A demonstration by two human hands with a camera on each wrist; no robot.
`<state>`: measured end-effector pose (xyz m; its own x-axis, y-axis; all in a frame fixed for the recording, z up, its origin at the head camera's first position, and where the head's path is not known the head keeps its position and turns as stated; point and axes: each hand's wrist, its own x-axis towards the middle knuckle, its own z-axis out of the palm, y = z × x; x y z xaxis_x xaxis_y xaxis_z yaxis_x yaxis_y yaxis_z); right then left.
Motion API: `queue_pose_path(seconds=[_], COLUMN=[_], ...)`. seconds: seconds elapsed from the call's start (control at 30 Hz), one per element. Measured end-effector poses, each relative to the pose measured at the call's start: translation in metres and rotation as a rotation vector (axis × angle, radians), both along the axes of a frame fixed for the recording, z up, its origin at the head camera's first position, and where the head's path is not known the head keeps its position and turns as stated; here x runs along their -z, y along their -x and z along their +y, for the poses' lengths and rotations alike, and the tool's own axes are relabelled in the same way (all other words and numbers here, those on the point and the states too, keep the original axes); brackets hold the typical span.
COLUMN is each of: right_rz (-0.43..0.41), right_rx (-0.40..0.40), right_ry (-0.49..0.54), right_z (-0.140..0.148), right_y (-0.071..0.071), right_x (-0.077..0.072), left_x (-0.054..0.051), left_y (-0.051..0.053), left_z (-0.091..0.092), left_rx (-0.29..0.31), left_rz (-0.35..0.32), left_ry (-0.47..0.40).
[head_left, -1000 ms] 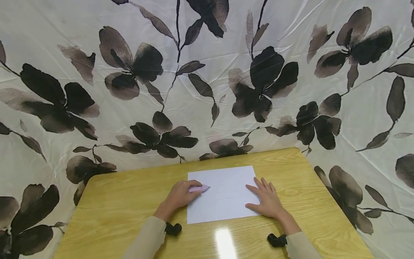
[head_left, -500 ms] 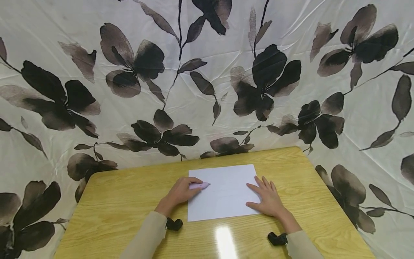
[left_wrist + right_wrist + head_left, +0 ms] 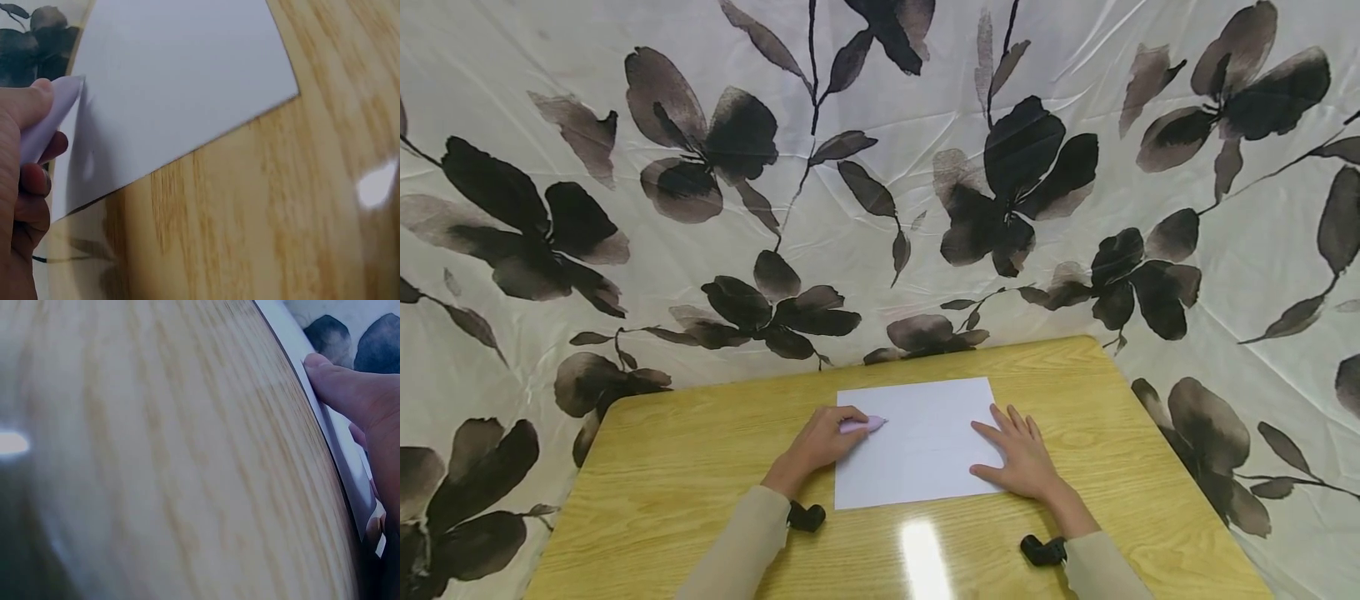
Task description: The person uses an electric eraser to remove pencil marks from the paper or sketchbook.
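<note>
My left hand (image 3: 817, 439) pinches a lavender, tapered, pen-like tool (image 3: 862, 424) over the left part of a white sheet of paper (image 3: 917, 467). Its thin tip points right and meets or almost meets the sheet; I cannot tell which. In the left wrist view, the thumb and fingers wrap the tool's lavender body (image 3: 62, 97), whose back end the hand hides. My right hand (image 3: 1021, 457) rests on the paper's right edge, fingers spread. The right wrist view has its thumb (image 3: 331, 378) on the paper's near edge. Faint marks cross the sheet.
The paper lies on a yellow wood-grain table (image 3: 700, 450). A floral cloth (image 3: 880, 208) hangs behind the table and down its sides. Black wrist devices (image 3: 807, 517) sit on both wrists. A bright glare patch (image 3: 923, 558) shines near the table's front.
The left hand and the tool have slid slightly toward the far edge of the paper. The whole head view has shifted a little. The right hand keeps its place on the sheet.
</note>
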<state>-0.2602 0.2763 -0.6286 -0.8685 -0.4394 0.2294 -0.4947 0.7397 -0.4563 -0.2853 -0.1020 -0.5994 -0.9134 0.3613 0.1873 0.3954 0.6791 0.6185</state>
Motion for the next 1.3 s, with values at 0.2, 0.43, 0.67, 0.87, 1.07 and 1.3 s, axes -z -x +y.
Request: queue_pose_path(seconds=[0.2,0.43,0.67,0.87,1.07,1.3], right_rz=[-0.011,-0.008,-0.033,-0.01,0.005,-0.009], right_rx=[0.014,0.01,0.003,0.011,-0.003,0.009], right_ry=[-0.029,-0.018,-0.031,-0.037,-0.015,-0.022], right_z=[0.0,0.0,0.001,0.001,-0.003,0.0], right_y=[0.001,0.001,0.002,0.002,0.0,0.0], right_x=[0.0,0.003,0.003,0.005,0.006,0.003], left_x=[-0.001,-0.003,-0.002,-0.001,-0.003,-0.011], left_y=[0.002,0.004,0.002,0.002,0.004,0.009], left_z=[0.003,0.004,0.005,0.003,0.001,0.004], left_rx=[-0.011,-0.026,-0.038,-0.038,-0.025,-0.01], left_rz=[-0.038,-0.04,-0.038,-0.005,-0.002,-0.053], left_ry=[0.024,0.026,0.023,0.0,0.016,0.036])
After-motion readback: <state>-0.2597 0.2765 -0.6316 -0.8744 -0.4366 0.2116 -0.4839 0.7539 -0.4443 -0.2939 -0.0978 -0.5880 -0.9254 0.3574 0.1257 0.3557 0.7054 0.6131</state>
